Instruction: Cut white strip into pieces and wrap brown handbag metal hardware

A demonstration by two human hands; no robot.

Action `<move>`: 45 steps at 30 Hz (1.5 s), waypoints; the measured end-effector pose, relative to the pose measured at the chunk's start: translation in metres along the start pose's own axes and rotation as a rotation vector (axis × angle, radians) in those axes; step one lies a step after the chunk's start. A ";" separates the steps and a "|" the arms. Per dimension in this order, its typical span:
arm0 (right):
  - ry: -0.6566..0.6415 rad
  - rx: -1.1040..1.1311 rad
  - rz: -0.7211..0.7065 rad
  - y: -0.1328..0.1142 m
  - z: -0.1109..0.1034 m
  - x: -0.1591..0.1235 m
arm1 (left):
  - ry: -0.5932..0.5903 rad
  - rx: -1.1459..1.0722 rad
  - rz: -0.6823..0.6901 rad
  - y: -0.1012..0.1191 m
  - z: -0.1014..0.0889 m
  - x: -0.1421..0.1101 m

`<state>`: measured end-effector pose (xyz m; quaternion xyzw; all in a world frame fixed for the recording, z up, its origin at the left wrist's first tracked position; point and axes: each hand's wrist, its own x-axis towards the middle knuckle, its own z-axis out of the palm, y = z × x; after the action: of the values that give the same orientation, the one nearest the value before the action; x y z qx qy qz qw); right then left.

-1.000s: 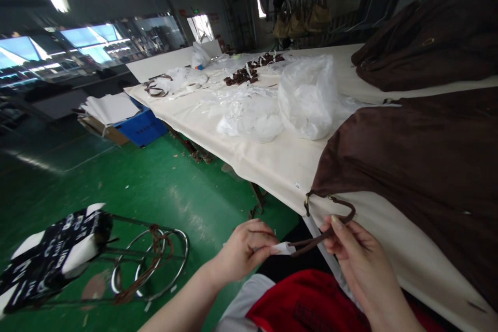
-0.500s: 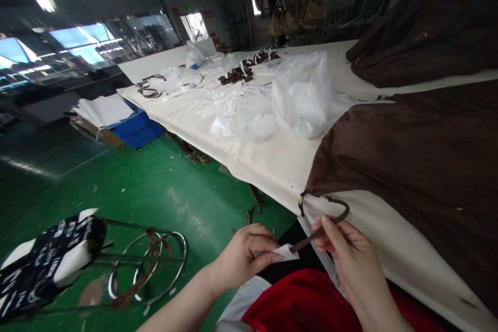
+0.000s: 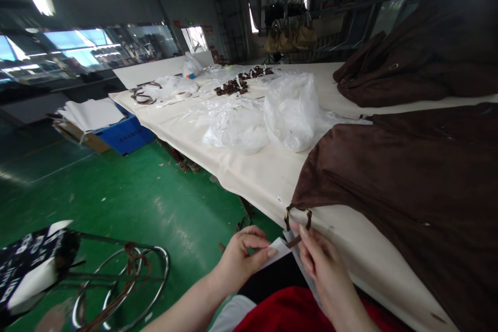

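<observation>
My left hand (image 3: 249, 250) pinches a white strip (image 3: 278, 250) that looks like paper or thin foam, at the end of a narrow brown strap. Close beside it, my right hand (image 3: 319, 254) grips the brown strap (image 3: 294, 241) between thumb and fingers. The strap loops up to a brass-coloured fitting at the corner of a large dark brown bag (image 3: 361, 166), which lies on the cream-covered table (image 3: 257, 174). Another white strip hangs from a second fitting and passes under my right hand, over my lap. Part of the strap is hidden behind my right fingers.
Clear plastic bags (image 3: 291, 111) and bundles of brown straps (image 3: 231, 86) lie farther along the table. More brown bags (image 3: 420, 70) are heaped at the right. On the green floor stand a stool (image 3: 128, 280) and a blue box (image 3: 126, 132).
Both hands have shifted left and slightly down in the picture, with the view turning. The right hand has moved closer to the left, and more of the white strip shows.
</observation>
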<state>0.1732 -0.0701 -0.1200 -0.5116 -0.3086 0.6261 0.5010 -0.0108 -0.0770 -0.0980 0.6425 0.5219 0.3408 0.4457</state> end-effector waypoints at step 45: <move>-0.076 -0.667 -0.232 -0.039 -0.044 0.046 | 0.081 0.377 0.021 0.037 0.048 0.069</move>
<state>0.2285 -0.0200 -0.1129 -0.5851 -0.5706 0.4482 0.3622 0.0617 -0.0222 -0.0836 0.7058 0.5874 0.2669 0.2926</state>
